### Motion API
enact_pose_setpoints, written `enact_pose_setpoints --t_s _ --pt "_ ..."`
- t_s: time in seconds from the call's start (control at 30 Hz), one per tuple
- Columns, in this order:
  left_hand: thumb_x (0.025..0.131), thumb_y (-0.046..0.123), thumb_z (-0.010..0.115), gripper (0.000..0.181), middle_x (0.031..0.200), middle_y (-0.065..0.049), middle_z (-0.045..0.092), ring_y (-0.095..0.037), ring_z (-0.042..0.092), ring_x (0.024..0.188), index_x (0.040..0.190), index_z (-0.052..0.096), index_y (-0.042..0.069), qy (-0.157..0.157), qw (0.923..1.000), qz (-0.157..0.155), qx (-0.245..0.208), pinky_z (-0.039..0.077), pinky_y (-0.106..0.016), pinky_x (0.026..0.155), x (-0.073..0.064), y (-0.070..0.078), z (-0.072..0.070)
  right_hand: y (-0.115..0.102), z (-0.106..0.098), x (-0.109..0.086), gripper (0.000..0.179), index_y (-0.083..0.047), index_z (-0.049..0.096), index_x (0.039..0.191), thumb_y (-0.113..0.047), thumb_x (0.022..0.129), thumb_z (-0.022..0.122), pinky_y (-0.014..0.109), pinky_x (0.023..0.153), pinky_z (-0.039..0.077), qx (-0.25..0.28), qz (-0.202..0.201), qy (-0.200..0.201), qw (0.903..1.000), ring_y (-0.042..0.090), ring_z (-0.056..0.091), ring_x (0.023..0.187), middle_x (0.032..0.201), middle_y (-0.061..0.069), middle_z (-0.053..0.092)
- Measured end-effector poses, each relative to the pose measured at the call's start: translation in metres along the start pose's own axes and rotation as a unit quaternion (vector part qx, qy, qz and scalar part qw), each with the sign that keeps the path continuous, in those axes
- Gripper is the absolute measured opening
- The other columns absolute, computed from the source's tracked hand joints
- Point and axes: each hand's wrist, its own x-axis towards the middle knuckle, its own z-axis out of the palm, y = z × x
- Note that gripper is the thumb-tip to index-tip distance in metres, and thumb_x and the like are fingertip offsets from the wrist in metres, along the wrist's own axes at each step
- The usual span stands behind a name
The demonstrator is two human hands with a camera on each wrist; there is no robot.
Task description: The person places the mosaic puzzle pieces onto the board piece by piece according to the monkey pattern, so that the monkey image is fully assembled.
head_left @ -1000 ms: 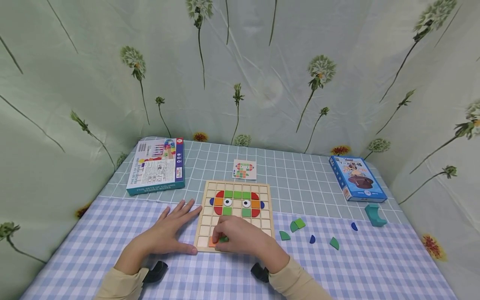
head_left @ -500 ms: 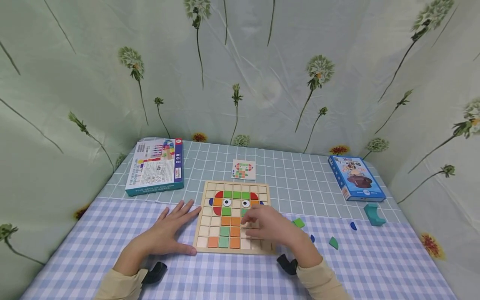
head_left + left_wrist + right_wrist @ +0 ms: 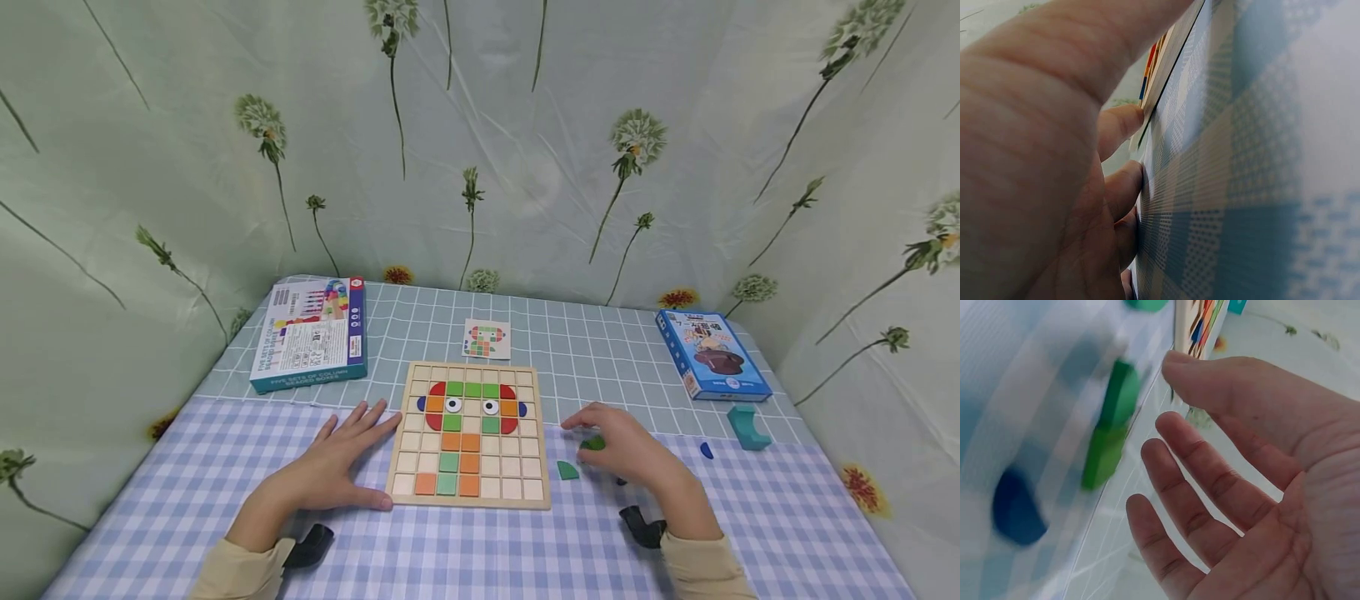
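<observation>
A wooden grid board [image 3: 510, 493] lies on the checked cloth, bearing a face-like pattern of red, green, orange and blue pieces with two eye pieces. My left hand [image 3: 337, 462] rests flat beside it, fingers spread, thumb and fingertips at the board's left edge. To the right of the board, my right hand [image 3: 633, 450] hovers over the loose pieces with its fingers apart, holding nothing. In the right wrist view a green square [image 3: 1102, 459], a darker green piece [image 3: 1121, 394] and a blue half-round piece [image 3: 1017, 506] lie near the fingers. A green quarter-round piece [image 3: 567, 471] sits closer to the board.
Behind the board lies a small pattern card [image 3: 487, 339]. A beaded-box game box [image 3: 311, 333] stands at the back left, a blue box [image 3: 715, 356] at the back right. Near that are a teal curved block [image 3: 748, 428] and a blue half-round [image 3: 707, 450].
My right hand has left the board, where orange and green squares now show uncovered, and moved right to above the loose pieces. The left hand has stayed in place.
</observation>
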Motion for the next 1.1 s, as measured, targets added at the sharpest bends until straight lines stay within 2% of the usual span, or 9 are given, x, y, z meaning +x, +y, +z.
enact_pose_setpoints --t_s 0.2,0.33,0.53,0.83,1.1 --pt "0.073 0.068 0.09 0.119 0.18 -0.015 0.021 -0.05 0.008 0.167 0.169 0.036 0.025 -0.001 1.0 -0.003 0.001 -0.002 -0.081 0.126 0.0 0.0 0.0 0.015 -0.003 -0.006 0.036 -0.014 0.079 0.122 -0.005 0.087 0.085 0.057 0.11 0.055 0.009 0.031 0.006 0.9995 0.029 0.069 0.12 0.125 0.005 0.074" --pt "0.073 0.068 0.09 0.119 0.18 -0.015 0.021 -0.05 0.008 0.167 0.169 0.036 0.025 0.0 1.0 -0.003 0.002 -0.002 -0.081 0.126 -0.001 0.0 0.001 0.022 -0.004 -0.007 0.036 -0.014 0.079 0.121 -0.004 0.087 0.085 0.057 0.11 0.055 0.008 0.027 0.007 0.9996 0.029 0.069 0.12 0.124 0.006 0.074" --pt "0.073 0.069 0.089 0.119 0.18 -0.015 0.021 -0.051 0.009 0.166 0.17 0.036 0.025 0.001 1.0 0.0 0.005 0.0 -0.081 0.125 -0.001 -0.003 0.001 0.025 -0.005 -0.008 0.034 -0.012 0.079 0.118 -0.001 0.086 0.084 0.057 0.108 0.056 0.013 0.013 0.008 0.9998 0.028 0.07 0.116 0.12 0.005 0.074" --pt "0.073 0.069 0.089 0.119 0.18 -0.015 0.02 -0.051 0.008 0.166 0.169 0.036 0.024 0.001 1.0 0.003 -0.001 -0.001 -0.081 0.125 -0.001 -0.003 0.0 0.028 -0.004 -0.008 0.031 -0.01 0.081 0.116 0.0 0.087 0.082 0.055 0.105 0.058 0.013 0.047 0.006 0.9988 0.022 0.068 0.108 0.116 0.005 0.073" --pt "0.073 0.07 0.089 0.119 0.181 -0.015 0.02 -0.051 0.008 0.166 0.17 0.036 0.024 0.001 1.0 0.005 0.0 -0.001 -0.08 0.126 0.0 -0.004 0.001 0.034 -0.006 -0.009 0.028 -0.008 0.08 0.116 -0.007 0.088 0.084 0.05 0.097 0.061 0.005 0.061 0.006 0.9981 0.019 0.065 0.099 0.113 0.005 0.074"
